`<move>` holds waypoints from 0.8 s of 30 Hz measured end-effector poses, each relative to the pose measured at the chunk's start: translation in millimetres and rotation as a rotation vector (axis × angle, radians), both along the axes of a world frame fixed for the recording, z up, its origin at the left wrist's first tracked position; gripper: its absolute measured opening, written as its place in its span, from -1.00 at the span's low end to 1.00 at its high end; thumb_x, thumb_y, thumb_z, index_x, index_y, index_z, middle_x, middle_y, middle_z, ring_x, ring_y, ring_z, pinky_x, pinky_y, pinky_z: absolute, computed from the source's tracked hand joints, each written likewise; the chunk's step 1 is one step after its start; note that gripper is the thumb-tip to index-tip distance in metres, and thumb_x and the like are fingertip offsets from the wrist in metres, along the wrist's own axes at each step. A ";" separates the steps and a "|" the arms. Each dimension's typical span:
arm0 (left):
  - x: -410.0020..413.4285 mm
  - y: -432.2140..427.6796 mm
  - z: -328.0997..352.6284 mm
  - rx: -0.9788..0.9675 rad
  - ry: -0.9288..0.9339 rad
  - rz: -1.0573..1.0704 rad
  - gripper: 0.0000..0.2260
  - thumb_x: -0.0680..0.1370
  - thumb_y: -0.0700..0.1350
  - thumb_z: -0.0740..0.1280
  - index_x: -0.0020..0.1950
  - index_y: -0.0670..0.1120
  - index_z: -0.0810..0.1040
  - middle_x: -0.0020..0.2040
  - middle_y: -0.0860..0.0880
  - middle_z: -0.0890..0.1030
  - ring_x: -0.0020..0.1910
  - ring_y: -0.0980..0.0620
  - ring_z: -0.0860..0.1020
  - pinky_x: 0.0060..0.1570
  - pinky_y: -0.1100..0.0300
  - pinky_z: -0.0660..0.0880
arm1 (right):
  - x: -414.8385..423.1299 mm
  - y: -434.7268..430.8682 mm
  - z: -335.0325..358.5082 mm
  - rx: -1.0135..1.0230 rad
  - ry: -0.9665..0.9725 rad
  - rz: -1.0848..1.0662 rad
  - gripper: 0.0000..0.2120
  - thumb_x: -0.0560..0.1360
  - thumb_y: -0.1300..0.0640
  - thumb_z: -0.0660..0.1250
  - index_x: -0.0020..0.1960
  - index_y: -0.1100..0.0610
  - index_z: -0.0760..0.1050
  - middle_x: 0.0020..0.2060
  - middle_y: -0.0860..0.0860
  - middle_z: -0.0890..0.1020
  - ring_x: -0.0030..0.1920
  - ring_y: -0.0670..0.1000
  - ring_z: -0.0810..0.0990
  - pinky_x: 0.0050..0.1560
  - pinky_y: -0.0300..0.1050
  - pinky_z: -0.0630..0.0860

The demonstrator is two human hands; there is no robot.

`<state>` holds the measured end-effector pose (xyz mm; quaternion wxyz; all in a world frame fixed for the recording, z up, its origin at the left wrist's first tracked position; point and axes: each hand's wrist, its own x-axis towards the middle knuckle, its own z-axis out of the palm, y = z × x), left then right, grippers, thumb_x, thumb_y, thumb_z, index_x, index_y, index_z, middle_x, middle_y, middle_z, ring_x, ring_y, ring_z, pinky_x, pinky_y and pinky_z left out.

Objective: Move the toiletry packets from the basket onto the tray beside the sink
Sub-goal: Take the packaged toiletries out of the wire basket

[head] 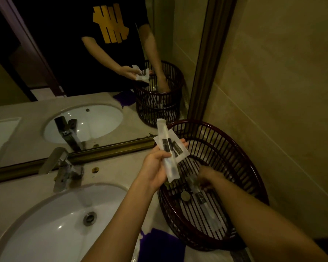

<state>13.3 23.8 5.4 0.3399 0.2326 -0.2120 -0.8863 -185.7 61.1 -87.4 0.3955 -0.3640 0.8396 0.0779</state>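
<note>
We see several white toiletry packets with black labels [171, 148] fanned upright, raised just above the far-left rim of the basket [254, 167]. The basket is dark red-brown, slatted, round, and stands on the counter against the wall. More clear packets [203, 199] lie flat on its bottom beside a small round disc [185, 196].

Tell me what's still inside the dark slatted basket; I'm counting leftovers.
Inside the dark slatted basket: one long clear packet and a round grey disc. The right hand reaches in, blurred, covering whatever lies beneath.
</note>
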 end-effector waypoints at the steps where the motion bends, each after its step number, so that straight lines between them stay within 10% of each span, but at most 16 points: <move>1: 0.4 0.3 0.2 0.006 0.003 0.005 -0.39 0.50 -0.46 0.03 0.55 -0.13 0.26 0.35 -0.32 0.54 0.34 -0.26 0.52 0.47 -0.27 0.22 | 3.4 6.3 -11.3 0.069 0.042 0.052 -0.63 0.53 0.09 0.45 0.25 0.18 0.44 0.06 0.13 0.58 0.11 0.12 0.65 0.09 -0.02 0.65; 12: 0.4 1.4 9.3 0.065 0.030 -0.025 -0.50 0.58 -0.26 0.10 0.55 -0.16 0.26 0.40 -0.30 0.50 0.37 -0.24 0.50 0.32 -0.21 0.41 | 6.6 8.9 -24.5 0.106 0.153 0.247 -0.45 0.50 0.08 0.49 0.42 0.13 0.41 0.37 0.12 0.52 0.25 0.13 0.60 0.23 0.02 0.60; 19: 2.8 -0.4 6.7 0.108 0.042 -0.049 -0.59 0.67 -0.04 0.14 0.49 -0.17 0.35 0.36 -0.32 0.53 0.33 -0.24 0.53 0.23 -0.18 0.50 | -18.3 -7.5 54.6 -0.195 -0.125 0.073 -0.92 0.62 0.14 0.33 0.10 0.10 0.50 -0.27 0.04 0.65 -0.40 -0.06 0.63 -0.46 -0.22 0.55; 24: 3.0 -3.5 3.4 0.093 0.021 -0.024 -0.53 0.65 0.05 0.16 0.51 -0.15 0.35 0.37 -0.32 0.52 0.34 -0.25 0.53 0.27 -0.18 0.45 | -45.5 3.5 144.1 -0.516 -0.282 -0.029 -0.80 0.65 0.12 0.29 0.03 0.23 0.61 -0.35 0.02 0.67 -0.49 -0.18 0.60 -0.50 -0.32 0.48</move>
